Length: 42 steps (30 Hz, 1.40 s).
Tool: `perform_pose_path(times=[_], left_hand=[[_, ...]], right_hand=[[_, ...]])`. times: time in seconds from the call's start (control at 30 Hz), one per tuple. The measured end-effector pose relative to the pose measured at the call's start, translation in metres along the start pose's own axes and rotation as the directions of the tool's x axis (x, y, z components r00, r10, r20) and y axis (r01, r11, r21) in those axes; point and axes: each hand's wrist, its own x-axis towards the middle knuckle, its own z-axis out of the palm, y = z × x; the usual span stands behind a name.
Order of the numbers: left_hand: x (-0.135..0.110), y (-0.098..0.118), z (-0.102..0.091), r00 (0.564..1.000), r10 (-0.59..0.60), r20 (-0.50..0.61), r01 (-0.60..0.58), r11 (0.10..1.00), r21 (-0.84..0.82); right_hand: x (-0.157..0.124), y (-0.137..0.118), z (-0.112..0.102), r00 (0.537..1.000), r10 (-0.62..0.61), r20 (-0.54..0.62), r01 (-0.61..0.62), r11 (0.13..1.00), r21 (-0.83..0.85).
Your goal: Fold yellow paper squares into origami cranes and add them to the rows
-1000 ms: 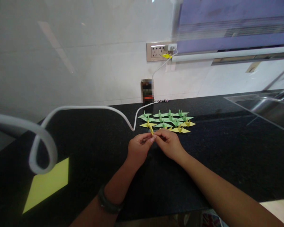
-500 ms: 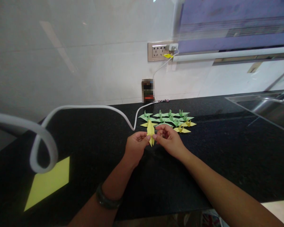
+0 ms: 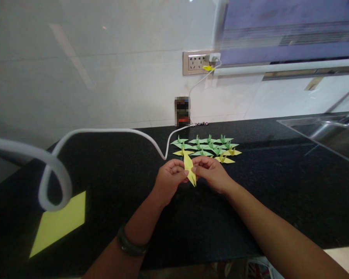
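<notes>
A piece of folded yellow origami paper (image 3: 189, 167), long and narrow with pointed ends, is held up between both hands over the dark counter. My left hand (image 3: 172, 175) pinches its left edge, thumb on the near face. From the other side my right hand (image 3: 211, 173) grips it between thumb and fingers. Its lower end shows a split into two points. Just beyond my hands stand several folded green paper cranes (image 3: 209, 141) in rows, with a few yellow cranes (image 3: 224, 159) at the near side.
A yellow paper sheet (image 3: 64, 221) lies at the left on the black countertop (image 3: 113, 174). The thick white cable (image 3: 104, 131) loops above it and runs to the back. A pixelated upright object (image 3: 182, 111) leans on the wall below the socket (image 3: 192, 63). At right is a sink (image 3: 328, 131).
The folded yellow paper has tilted, its lower end swinging to the right and slightly nearer. Both hands keep hold of it and have shifted slightly.
</notes>
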Motion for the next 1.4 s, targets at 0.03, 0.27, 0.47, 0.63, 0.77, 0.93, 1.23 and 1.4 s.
perform_pose_path(times=[0.03,0.27,0.47,0.63,0.77,0.93,1.23,1.4], left_hand=[[-0.0001,0.0001,0.0001,1.0,0.003,0.012,-0.003,1.0,-0.008],[-0.0001,0.0014,0.0008,1.0,-0.016,0.02,0.015,0.999,0.039],[-0.001,0.0026,0.0008,0.999,0.005,0.039,-0.006,1.0,0.008],[-0.0015,0.0024,0.001,0.998,0.013,0.056,-0.011,0.999,-0.04],[-0.0016,0.003,0.0003,0.994,-0.089,0.066,0.095,0.991,-0.09],[-0.0008,0.0003,-0.0007,0.987,-0.143,0.077,0.142,0.99,0.008],[0.001,-0.0038,0.0001,0.993,0.047,-0.106,-0.026,0.982,0.189],[-0.0001,-0.0055,-0.0001,0.988,0.102,-0.118,-0.068,0.962,0.266]], right_hand=[[-0.0001,0.0004,-0.0004,1.0,0.004,0.0,-0.004,1.0,0.011],[-0.0009,-0.0016,-0.002,0.999,0.04,0.024,-0.041,0.999,0.035],[-0.0012,0.0,-0.0038,0.996,0.023,0.083,-0.026,0.999,0.034],[-0.0014,-0.0004,-0.006,0.996,-0.041,0.083,0.039,0.999,0.022],[-0.0005,-0.0032,-0.0085,0.993,-0.095,0.065,0.095,0.995,-0.008],[0.0005,-0.0052,-0.0097,0.985,-0.137,0.102,0.152,0.975,-0.163],[-0.0009,-0.0043,-0.0023,0.999,0.031,0.025,-0.028,0.992,-0.119],[0.0004,-0.0025,-0.0042,0.999,0.025,0.048,-0.011,0.963,-0.268]])
